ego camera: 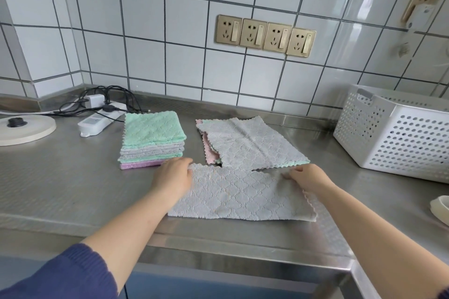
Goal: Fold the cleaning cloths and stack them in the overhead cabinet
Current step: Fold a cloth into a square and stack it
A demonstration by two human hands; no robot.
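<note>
both hands, left [173, 177] and right [306, 176], pinch the grey cloth's [243, 198] far corners on the counter [73, 177].

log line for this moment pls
step: folding grey cloth | left hand, right hand: pinching far corners | folded stack: on counter

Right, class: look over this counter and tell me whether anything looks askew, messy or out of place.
The unfolded pile lies askew, with pink and green edges poking out beneath the grey top cloth. The folded stack is neat by contrast. Black cables tangle over the power strip. Nothing looks spilled or damaged.
</note>
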